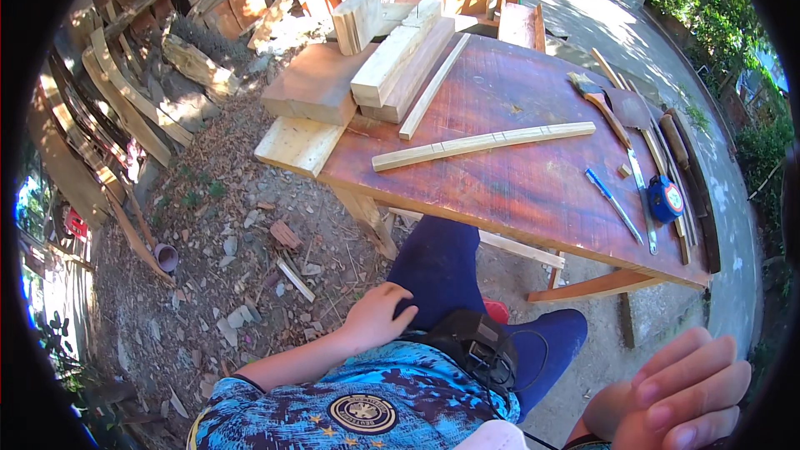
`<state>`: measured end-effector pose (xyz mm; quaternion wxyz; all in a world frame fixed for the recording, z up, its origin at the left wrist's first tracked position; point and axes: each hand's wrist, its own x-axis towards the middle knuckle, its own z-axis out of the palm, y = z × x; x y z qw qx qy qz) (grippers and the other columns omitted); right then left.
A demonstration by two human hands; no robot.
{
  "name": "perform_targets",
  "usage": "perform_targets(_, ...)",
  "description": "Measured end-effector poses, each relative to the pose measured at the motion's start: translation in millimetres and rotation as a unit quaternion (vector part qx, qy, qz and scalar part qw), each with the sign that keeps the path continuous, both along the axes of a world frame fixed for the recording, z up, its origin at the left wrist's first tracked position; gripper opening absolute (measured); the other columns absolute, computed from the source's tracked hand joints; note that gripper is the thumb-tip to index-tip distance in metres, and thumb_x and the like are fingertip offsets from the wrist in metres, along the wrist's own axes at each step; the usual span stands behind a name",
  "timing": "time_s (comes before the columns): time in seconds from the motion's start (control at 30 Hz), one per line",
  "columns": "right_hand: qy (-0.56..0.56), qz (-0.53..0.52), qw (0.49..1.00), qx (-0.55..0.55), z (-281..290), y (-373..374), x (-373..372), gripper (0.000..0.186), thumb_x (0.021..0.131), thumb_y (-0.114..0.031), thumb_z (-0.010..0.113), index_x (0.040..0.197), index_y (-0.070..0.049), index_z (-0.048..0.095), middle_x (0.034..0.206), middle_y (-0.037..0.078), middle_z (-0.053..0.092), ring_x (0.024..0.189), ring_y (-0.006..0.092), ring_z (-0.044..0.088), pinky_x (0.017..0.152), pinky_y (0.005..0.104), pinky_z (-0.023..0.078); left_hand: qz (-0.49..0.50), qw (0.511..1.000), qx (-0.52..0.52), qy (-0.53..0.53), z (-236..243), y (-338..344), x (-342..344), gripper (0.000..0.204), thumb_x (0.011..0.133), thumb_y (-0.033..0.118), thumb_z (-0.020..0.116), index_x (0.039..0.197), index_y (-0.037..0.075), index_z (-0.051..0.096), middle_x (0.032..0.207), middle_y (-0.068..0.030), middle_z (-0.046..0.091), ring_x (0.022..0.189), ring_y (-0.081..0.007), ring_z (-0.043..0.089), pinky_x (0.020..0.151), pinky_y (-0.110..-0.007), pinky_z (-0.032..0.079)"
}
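As the left hand (pixel 379 317) rested slack on a thigh (pixel 437 262), the right hand (pixel 692 392) loosely curled, the table (pixel 525 192) held a marked strip (pixel 485 142) between beams (pixel 398 54) far left and tape measure (pixel 665 199) right.

Rubble-strewn dirt ground (pixel 217 242), reddish wooden table (pixel 508 179), sun-dappled concrete path (pixel 737 192), green foliage (pixel 696 0) alongside

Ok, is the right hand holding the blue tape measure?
No, the blue tape measure sits on the table, apart from the right hand.

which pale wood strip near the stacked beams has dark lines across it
The front strip, apart from the stacked beams; the back strip, alongside them, shows none.
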<state>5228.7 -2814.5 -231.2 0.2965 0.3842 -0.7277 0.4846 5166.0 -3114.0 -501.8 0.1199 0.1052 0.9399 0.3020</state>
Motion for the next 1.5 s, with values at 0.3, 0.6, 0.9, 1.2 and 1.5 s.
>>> perform_targets(0.3,0.018,-0.073,0.997,-0.035,-8,-4,44,0.024,0.1,-0.027,0.069,0.116,-0.01,0.064,0.097,0.009,0.059,0.074,0.0277,0.06,0.055,0.0393,0.051,-0.441,0.775,0.425,0.155,202,43,-22,0.018,0.1,0.015,0.069,0.101,-0.001,0.076,0.091,-0.0108,0.074,0.079,-0.0257,0.071,0.07,-0.037,0.056)
perform_targets(0.6,0.024,-0.22,0.973,-0.059,-19,-4,80,0.026,0.105,-0.034,0.061,0.114,-0.01,0.063,0.094,0.008,0.056,0.07,0.0248,0.057,0.051,0.035,0.047,-0.544,0.683,0.455,0.177,253,52,-43,0.018,0.099,0.014,0.07,0.103,-0.004,0.072,0.093,-0.0125,0.069,0.072,-0.0185,0.065,0.059,-0.028,0.05)
perform_targets(0.9,0.037,-0.168,0.984,-0.052,-28,17,43,0.024,0.105,-0.031,0.062,0.116,-0.01,0.063,0.098,0.009,0.058,0.071,0.0257,0.059,0.052,0.0353,0.049,-0.499,0.681,0.469,0.261,255,73,-50,0.011,0.094,0.015,0.072,0.098,0.007,0.068,0.087,-0.0054,0.066,0.068,-0.0212,0.063,0.056,-0.035,0.047)
perform_targets(1.2,-0.011,-0.177,0.983,-0.042,-95,25,-68,0.023,0.084,-0.01,0.076,0.105,0.0,0.071,0.088,0.016,0.072,0.069,0.027,0.067,0.059,0.036,0.054,-0.415,0.649,0.635,-0.055,166,95,-60,0.034,0.106,0.023,0.061,0.116,-0.009,0.065,0.1,-0.0204,0.068,0.076,-0.025,0.065,0.062,-0.036,0.052)
perform_targets(1.5,-0.11,-0.184,0.976,0.033,-121,34,-120,0.02,0.077,0.004,0.075,0.097,-0.001,0.074,0.076,0.01,0.068,0.06,0.0206,0.065,0.055,0.0302,0.051,-0.346,0.695,0.608,-0.165,175,111,-78,0.019,0.103,0.014,0.065,0.109,-0.004,0.063,0.098,-0.0136,0.064,0.08,-0.0197,0.058,0.068,-0.032,0.046)
